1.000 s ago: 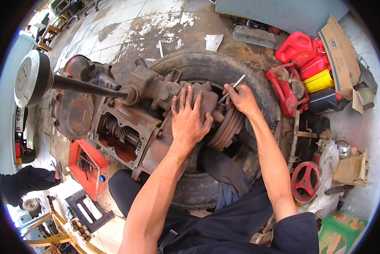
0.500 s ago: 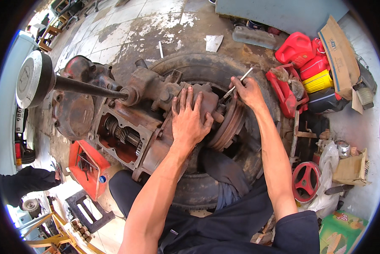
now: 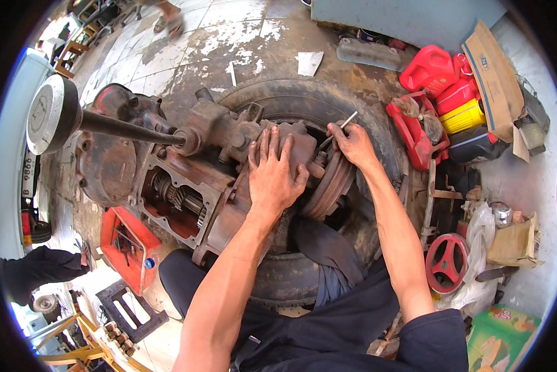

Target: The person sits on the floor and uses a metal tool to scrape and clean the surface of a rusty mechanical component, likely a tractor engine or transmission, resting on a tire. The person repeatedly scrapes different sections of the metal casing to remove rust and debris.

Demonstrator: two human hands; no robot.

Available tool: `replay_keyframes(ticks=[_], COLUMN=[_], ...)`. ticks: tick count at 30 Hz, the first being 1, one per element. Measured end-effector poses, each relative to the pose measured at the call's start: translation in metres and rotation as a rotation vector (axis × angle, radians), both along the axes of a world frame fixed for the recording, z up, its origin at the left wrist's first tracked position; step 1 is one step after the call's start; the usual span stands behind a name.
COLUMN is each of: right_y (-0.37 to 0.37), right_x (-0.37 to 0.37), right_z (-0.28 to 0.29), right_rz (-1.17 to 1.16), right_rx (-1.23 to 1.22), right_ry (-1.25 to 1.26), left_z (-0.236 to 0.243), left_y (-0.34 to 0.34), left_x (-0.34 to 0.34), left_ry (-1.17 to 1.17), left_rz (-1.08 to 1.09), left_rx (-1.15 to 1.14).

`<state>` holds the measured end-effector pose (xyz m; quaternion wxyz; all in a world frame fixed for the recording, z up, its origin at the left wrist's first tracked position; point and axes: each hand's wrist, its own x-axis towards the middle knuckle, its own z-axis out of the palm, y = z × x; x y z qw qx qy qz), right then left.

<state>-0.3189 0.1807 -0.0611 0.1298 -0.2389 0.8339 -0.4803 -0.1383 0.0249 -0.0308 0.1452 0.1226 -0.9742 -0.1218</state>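
A greasy brown gearbox (image 3: pixel 219 186) lies over a big black tyre (image 3: pixel 291 282) in front of me. My left hand (image 3: pixel 273 173) rests flat on the gearbox housing, its fingers stretched out. To its right, my right hand (image 3: pixel 354 146) is closed round a slim metal rod (image 3: pixel 351 118). The rod's pale upper end sticks out past the fingers, and its lower end slants down toward a fitting beside the round drum (image 3: pixel 333 189). I cannot make out the tip. Through a rectangular opening in the housing, metal gears (image 3: pixel 178 197) show. A long shaft with a round pale-faced end (image 3: pixel 54 115) sticks out leftward.
Red jerrycans (image 3: pixel 428 69), a cardboard piece (image 3: pixel 492 80) and a red wheel (image 3: pixel 446 263) crowd the right side. At the left are an orange-red bin (image 3: pixel 128 248) and a black plastic frame (image 3: pixel 129 313). Another person's foot (image 3: pixel 169 23) shows at the top.
My right hand has turned and shifted slightly left and down with the rod, whose upper end sits lower. My left hand stays on the housing. Another person's foot has appeared at the top.
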Motion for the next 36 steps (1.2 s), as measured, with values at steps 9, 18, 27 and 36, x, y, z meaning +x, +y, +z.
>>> replay_keyframes(ticks=[9,18,27,36], right_y=[0.002,0.008,0.001,0.001], right_x=[0.022,0.025,0.039,0.035], right_z=[0.029,0.021,0.035,0.031], right_rz=[-0.106,-0.234,-0.343,-0.112], right_rx=[0.052,-0.005,-0.139,-0.025], right_ry=[0.121,0.204,0.172,0.051], left_z=[-0.001,0.001,0.025,0.036], left_y=[-0.003,0.001,-0.041,-0.01], left_x=[0.002,-0.001,0.031,0.093], left_ry=[0.0,0.003,-0.074,-0.009], left_rz=[0.005,-0.013,-0.178,-0.05], left_rx=[-0.003,0.009,0.351,0.099])
